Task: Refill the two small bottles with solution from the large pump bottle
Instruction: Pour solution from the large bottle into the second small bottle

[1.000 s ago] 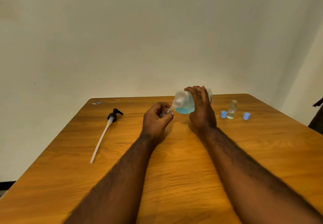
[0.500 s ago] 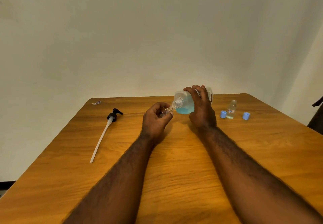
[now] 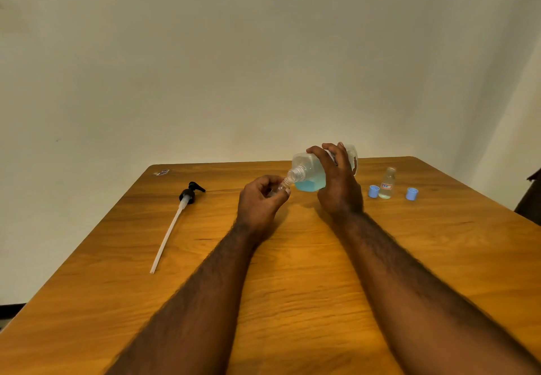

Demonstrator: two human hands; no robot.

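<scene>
My right hand (image 3: 336, 181) grips the large clear bottle (image 3: 307, 172) of blue solution, tipped on its side with its open threaded neck pointing down-left. My left hand (image 3: 260, 202) holds a small clear bottle (image 3: 279, 187) tilted, its mouth right at the large bottle's neck; most of it is hidden by my fingers. A second small bottle (image 3: 387, 183) stands upright and uncapped on the table to the right, between two blue caps (image 3: 373, 191) (image 3: 411, 193).
The black pump head with its long white tube (image 3: 175, 219) lies on the wooden table (image 3: 292, 287) at the left. A small scrap (image 3: 162, 172) sits by the far left corner. A dark object shows at the right edge.
The large bottle has tipped slightly further, its neck staying at the small bottle's mouth. Both hands stay in nearly the same place.
</scene>
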